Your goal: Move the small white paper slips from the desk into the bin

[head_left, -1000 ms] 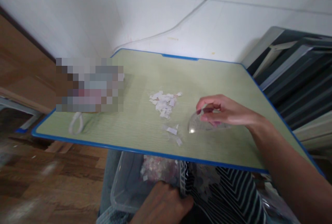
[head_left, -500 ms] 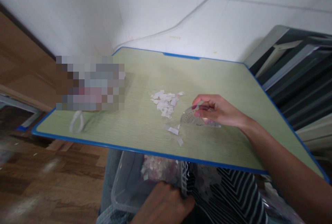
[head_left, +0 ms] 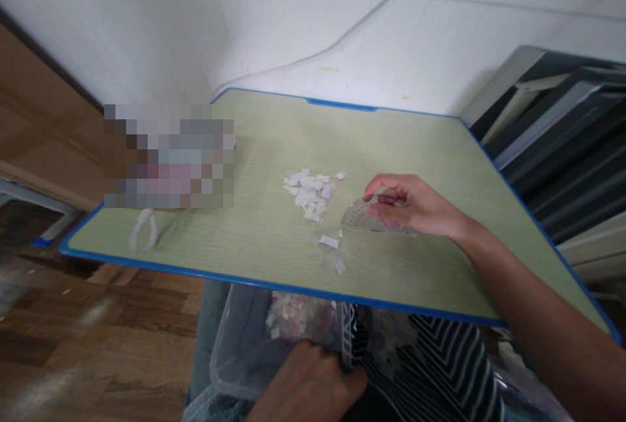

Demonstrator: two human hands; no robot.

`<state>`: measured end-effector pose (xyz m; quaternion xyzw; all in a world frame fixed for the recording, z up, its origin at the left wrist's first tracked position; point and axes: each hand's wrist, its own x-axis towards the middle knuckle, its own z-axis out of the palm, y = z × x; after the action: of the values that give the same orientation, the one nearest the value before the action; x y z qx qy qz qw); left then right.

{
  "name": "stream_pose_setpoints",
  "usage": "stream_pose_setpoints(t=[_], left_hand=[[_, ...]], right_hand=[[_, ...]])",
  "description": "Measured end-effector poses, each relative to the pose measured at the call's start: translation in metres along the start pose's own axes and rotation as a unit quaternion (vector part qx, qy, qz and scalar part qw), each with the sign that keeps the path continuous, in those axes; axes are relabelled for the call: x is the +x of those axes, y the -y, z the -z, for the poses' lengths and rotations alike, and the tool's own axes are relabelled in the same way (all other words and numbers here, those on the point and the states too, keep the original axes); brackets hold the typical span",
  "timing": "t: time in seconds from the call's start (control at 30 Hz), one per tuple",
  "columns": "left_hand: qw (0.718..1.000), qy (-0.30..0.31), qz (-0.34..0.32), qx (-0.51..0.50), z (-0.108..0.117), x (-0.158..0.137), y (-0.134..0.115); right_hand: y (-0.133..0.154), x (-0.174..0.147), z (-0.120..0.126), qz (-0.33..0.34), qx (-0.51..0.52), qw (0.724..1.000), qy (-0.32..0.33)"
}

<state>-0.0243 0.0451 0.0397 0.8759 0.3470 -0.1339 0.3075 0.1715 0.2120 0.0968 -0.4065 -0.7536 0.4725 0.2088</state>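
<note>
My right hand (head_left: 405, 203) pinches a clear half-round protractor (head_left: 359, 216) between thumb and fingers, just above the table. Left of it lies a heap of small white paper scraps (head_left: 310, 195). A white scrap (head_left: 328, 241) and a tiny bit of paper (head_left: 341, 233) are near the protractor's left tip, with a paler scrap (head_left: 339, 265) closer to the front edge. Down at my lap, my left hand (head_left: 310, 383) is closed by the near right side of a clear plastic box (head_left: 232, 344). Its fingertips are hidden. Inside the box are many pale and pinkish scraps (head_left: 298, 314).
The pale green table (head_left: 415, 141) has a blue rim. On its left stand a blurred-out object (head_left: 171, 161) and a white loop (head_left: 144, 231). A cardboard box (head_left: 44, 109) is at far left, dark folded panels (head_left: 572, 128) at right, and a wall (head_left: 293, 17) behind.
My right hand has lifted the protractor slightly, away from me. The white scrap by its tip has shifted a little, and a tiny bit of paper now shows there. My left hand stays put.
</note>
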Motion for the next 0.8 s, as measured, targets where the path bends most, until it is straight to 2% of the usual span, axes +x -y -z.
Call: stream_pose_setpoints(t=[0.13, 0.37, 0.43, 0.53, 0.6, 0.73, 0.8], left_hand=[[1.0, 0.009, -0.016, -0.015, 0.004, 0.002, 0.001], [1.0, -0.016, -0.006, 0.008, 0.003, 0.001, -0.002], [1.0, -0.014, -0.011, -0.001, 0.002, 0.001, -0.001], [1.0, 0.003, -0.02, -0.011, 0.002, 0.003, 0.001], [1.0, 0.012, -0.022, -0.014, 0.003, 0.004, 0.002], [1.0, 0.017, -0.01, -0.017, 0.004, 0.004, 0.0], [1.0, 0.018, -0.006, -0.011, 0.005, 0.003, -0.001]], right_hand=[[0.001, -0.001, 0.002, 0.005, -0.002, 1.0, -0.012], [-0.002, -0.001, 0.001, 0.005, -0.023, 1.0, -0.001], [-0.001, -0.002, 0.001, 0.017, -0.068, 0.997, -0.036], [0.003, -0.004, 0.003, 0.05, -0.171, 0.978, -0.107], [0.005, -0.006, 0.005, 0.059, -0.201, 0.973, -0.1], [0.008, -0.01, 0.013, 0.051, -0.2, 0.974, -0.088], [0.01, -0.013, 0.017, 0.012, -0.176, 0.984, -0.036]])
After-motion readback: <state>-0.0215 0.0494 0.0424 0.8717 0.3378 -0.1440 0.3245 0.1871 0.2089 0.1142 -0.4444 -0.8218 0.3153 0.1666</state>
